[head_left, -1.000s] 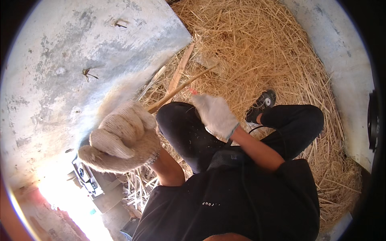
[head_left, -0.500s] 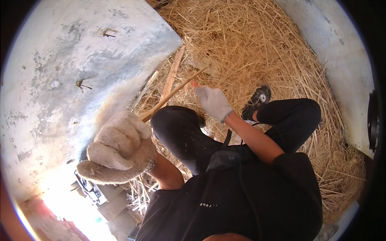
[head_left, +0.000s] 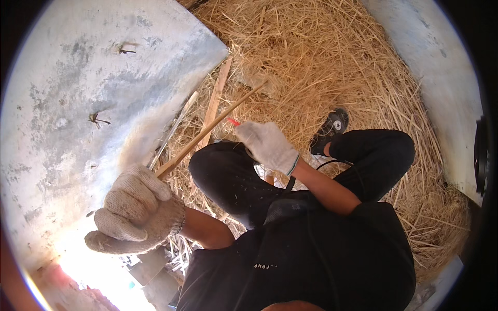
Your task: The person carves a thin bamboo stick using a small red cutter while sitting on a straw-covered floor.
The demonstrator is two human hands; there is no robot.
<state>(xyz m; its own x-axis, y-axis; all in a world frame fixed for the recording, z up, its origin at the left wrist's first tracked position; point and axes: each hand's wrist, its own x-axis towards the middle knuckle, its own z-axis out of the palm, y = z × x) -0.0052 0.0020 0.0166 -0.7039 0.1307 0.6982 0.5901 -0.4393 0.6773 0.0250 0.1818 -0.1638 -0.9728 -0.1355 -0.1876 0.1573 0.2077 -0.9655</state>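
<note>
My left hand (head_left: 137,210), in a knitted off-white work glove, is closed round the near end of a long, slim wooden stick (head_left: 212,124). The stick slants away to the upper right, its thin far end over the straw. My right hand (head_left: 267,146), in a similar pale glove, is closed beside the middle of the stick, above my bent left knee. A small red end (head_left: 233,122) pokes out of its fingers towards the stick; the rest of that thing is hidden in the glove. I cannot tell whether it touches the stick.
Loose dry straw (head_left: 311,57) covers the floor. A flat wooden strip (head_left: 216,98) lies beyond the stick. At left stands a stained whitish wall (head_left: 67,135) with two twiggy stubs; another pale wall (head_left: 441,93) rises at right. My dark shoe (head_left: 334,127) rests on the straw.
My left hand has moved left and towards me, drawing the stick with it. My right hand has also come left and slightly nearer, and more of the red end shows.
</note>
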